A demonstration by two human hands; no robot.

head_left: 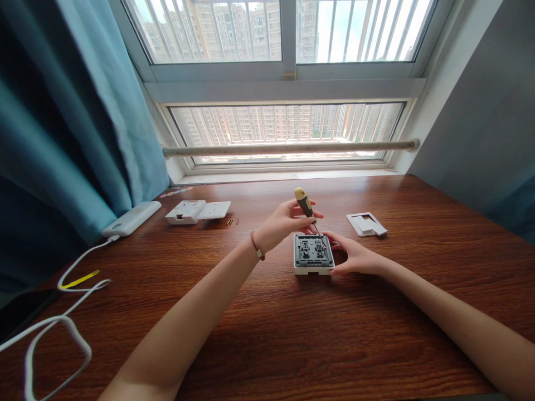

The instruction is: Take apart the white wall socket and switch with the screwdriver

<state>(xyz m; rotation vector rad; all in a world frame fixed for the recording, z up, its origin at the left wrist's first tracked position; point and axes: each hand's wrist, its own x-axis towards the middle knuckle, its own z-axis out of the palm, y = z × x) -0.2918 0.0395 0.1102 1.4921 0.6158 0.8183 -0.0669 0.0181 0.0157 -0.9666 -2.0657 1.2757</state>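
Note:
My left hand [288, 221] holds a screwdriver [304, 201] with a yellow and black handle, its fingers closed around the lower handle. The shaft slants down to the right, and its tip meets the upper right part of a wall switch [311, 253]. That switch has a dark grey inner face with two mechanisms and sits on a white box, flat on the table. Curled round the right side of the switch and box, my right hand [349, 255] grips it by the edge. Whether a screw is under the tip is too small to tell.
On the wooden table [251, 340], a white box with a flat plate [215, 210] lies at the back left, near several small screws [230, 221]. White cover pieces [366, 224] lie to the right. A white power strip [132, 218] and its cable [79, 323] occupy the left.

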